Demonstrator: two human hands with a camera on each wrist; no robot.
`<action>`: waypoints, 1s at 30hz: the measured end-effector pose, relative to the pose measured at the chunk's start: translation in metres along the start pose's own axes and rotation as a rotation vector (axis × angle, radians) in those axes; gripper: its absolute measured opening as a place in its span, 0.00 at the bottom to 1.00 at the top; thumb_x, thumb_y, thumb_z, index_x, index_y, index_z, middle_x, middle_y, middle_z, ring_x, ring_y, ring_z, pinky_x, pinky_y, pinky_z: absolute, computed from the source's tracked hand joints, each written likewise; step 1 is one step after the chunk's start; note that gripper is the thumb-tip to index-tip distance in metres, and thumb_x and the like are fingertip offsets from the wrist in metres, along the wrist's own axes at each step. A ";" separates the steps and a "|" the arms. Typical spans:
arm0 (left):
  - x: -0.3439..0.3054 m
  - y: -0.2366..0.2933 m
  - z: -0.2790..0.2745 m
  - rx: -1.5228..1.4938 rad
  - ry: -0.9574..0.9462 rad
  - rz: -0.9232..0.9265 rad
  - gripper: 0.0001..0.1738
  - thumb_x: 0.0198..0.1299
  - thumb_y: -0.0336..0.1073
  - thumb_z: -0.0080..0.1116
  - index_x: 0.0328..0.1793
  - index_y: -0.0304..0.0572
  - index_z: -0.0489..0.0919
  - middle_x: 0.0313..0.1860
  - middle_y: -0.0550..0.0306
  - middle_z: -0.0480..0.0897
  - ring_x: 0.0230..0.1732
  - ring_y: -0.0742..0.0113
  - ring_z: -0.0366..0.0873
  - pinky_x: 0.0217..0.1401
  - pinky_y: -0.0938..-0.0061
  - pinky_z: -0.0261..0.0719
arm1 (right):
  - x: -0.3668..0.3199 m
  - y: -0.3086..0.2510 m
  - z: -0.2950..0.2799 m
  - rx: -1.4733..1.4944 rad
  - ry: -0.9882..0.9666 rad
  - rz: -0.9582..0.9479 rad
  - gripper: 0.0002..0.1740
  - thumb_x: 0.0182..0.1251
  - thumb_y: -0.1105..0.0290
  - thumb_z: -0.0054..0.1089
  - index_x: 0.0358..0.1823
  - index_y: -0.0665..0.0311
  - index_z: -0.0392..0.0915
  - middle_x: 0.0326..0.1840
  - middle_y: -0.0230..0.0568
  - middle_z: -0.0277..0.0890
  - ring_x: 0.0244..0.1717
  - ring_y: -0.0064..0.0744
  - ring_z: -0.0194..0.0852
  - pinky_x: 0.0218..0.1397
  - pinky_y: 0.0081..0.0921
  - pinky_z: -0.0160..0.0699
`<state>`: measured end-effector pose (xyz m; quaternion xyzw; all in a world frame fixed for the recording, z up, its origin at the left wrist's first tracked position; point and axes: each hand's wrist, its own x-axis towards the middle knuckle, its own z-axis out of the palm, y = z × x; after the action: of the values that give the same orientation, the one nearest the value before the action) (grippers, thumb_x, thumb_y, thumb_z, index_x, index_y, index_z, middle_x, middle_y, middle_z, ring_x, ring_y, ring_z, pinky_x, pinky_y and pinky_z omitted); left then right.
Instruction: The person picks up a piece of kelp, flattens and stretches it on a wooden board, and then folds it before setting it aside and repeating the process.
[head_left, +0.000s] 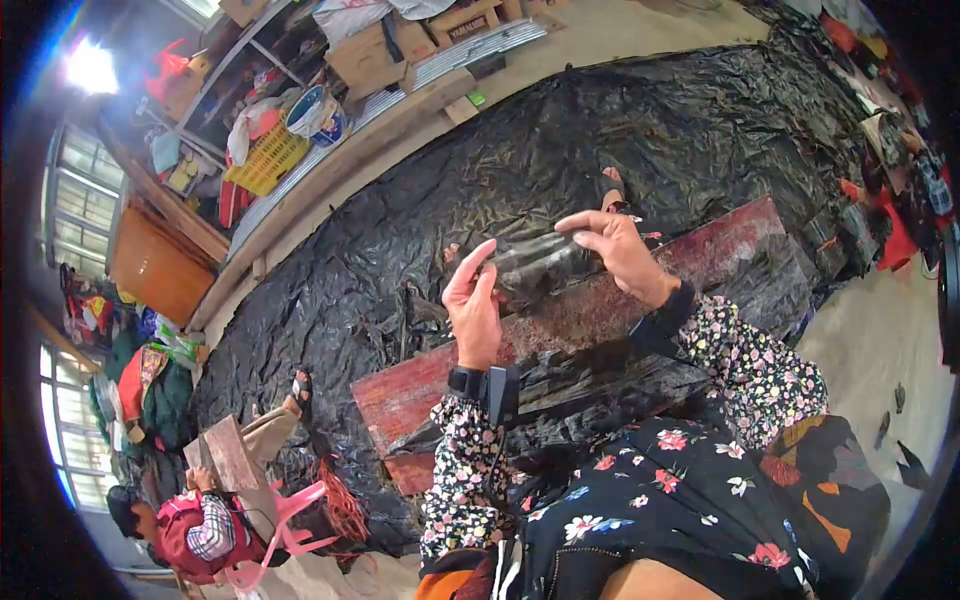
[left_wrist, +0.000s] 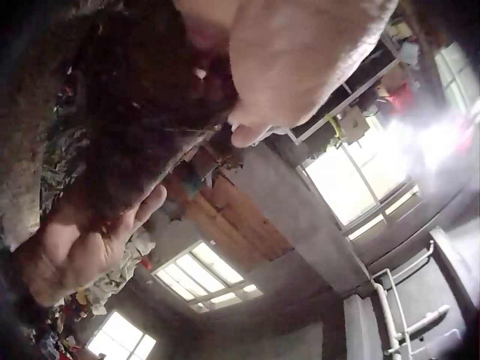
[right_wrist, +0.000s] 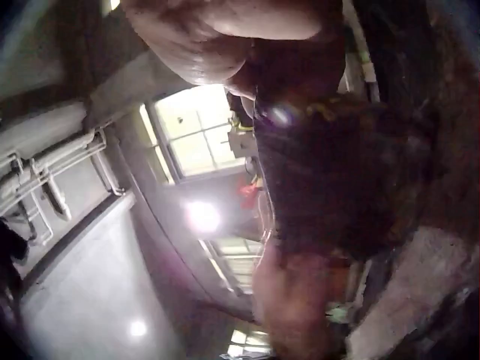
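Both hands hold a thin, dark, see-through sheet point(head_left: 535, 265) stretched between them above a long board. My left hand point(head_left: 474, 310) pinches its left end between thumb and fingers; my right hand point(head_left: 625, 255) pinches the other end. In the left wrist view the sheet point(left_wrist: 135, 105) looks dark brown and hangs between the two hands. The right wrist view shows it point(right_wrist: 337, 172) as a dark panel with a straight edge. Below lies the worn red board point(head_left: 410, 390), partly covered by dark, wrinkled sheets point(head_left: 580, 375).
Black plastic sheeting point(head_left: 400, 230) covers the floor. At the lower left another person point(head_left: 205, 540) sits with a smaller board point(head_left: 230, 455) beside a pink plastic chair point(head_left: 295, 525). A yellow crate point(head_left: 270, 160) and a bucket point(head_left: 318, 115) stand along a ledge at the upper left.
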<state>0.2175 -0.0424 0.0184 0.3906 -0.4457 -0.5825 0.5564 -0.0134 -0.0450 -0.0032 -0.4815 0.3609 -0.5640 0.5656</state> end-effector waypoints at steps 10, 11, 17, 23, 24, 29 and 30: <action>-0.017 -0.015 0.018 0.106 -0.228 -0.038 0.36 0.62 0.18 0.54 0.79 0.36 0.64 0.65 0.56 0.77 0.59 0.72 0.77 0.63 0.77 0.74 | 0.005 -0.034 0.004 0.285 -0.118 0.186 0.17 0.74 0.77 0.53 0.61 0.67 0.79 0.53 0.35 0.81 0.54 0.23 0.79 0.62 0.25 0.77; -0.015 -0.017 0.018 0.074 -0.165 -0.039 0.31 0.64 0.19 0.52 0.76 0.35 0.69 0.62 0.56 0.80 0.57 0.72 0.78 0.63 0.78 0.74 | 0.001 -0.038 0.009 0.080 -0.145 0.112 0.17 0.73 0.77 0.55 0.61 0.67 0.79 0.55 0.34 0.79 0.58 0.21 0.75 0.65 0.23 0.73; -0.012 -0.016 0.019 0.005 -0.122 -0.036 0.19 0.69 0.24 0.45 0.62 0.32 0.81 0.52 0.57 0.83 0.51 0.73 0.81 0.57 0.76 0.79 | 0.004 -0.009 -0.008 -0.007 -0.145 0.110 0.15 0.73 0.75 0.58 0.58 0.69 0.80 0.52 0.35 0.82 0.50 0.21 0.80 0.57 0.23 0.79; -0.014 -0.006 0.028 -0.030 -0.102 -0.060 0.25 0.69 0.27 0.55 0.72 0.33 0.72 0.56 0.52 0.84 0.54 0.68 0.82 0.59 0.73 0.80 | 0.009 -0.007 0.003 0.353 -0.040 0.347 0.17 0.73 0.73 0.59 0.60 0.69 0.78 0.51 0.37 0.83 0.48 0.24 0.83 0.55 0.25 0.82; -0.016 -0.010 0.024 -0.030 -0.103 -0.064 0.25 0.69 0.27 0.55 0.72 0.33 0.72 0.56 0.52 0.84 0.54 0.68 0.82 0.59 0.73 0.80 | 0.008 -0.009 0.003 0.268 -0.111 0.290 0.19 0.73 0.72 0.60 0.62 0.69 0.76 0.51 0.37 0.83 0.49 0.23 0.82 0.56 0.25 0.82; -0.015 -0.004 0.012 0.656 -0.165 0.168 0.19 0.60 0.26 0.67 0.58 0.35 0.83 0.45 0.57 0.86 0.44 0.74 0.80 0.50 0.78 0.77 | -0.007 -0.030 0.014 -0.483 -0.267 -0.232 0.22 0.63 0.75 0.66 0.59 0.65 0.77 0.45 0.29 0.82 0.47 0.20 0.79 0.54 0.23 0.77; -0.014 -0.003 0.014 0.742 -0.133 0.236 0.14 0.60 0.25 0.67 0.53 0.34 0.86 0.41 0.61 0.86 0.39 0.76 0.78 0.44 0.80 0.75 | -0.007 -0.024 0.011 -0.484 -0.267 -0.228 0.22 0.63 0.75 0.66 0.59 0.65 0.77 0.45 0.29 0.82 0.47 0.20 0.79 0.54 0.23 0.77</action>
<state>0.2043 -0.0272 0.0193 0.4726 -0.7028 -0.3379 0.4106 -0.0107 -0.0343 0.0216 -0.7098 0.3507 -0.4530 0.4098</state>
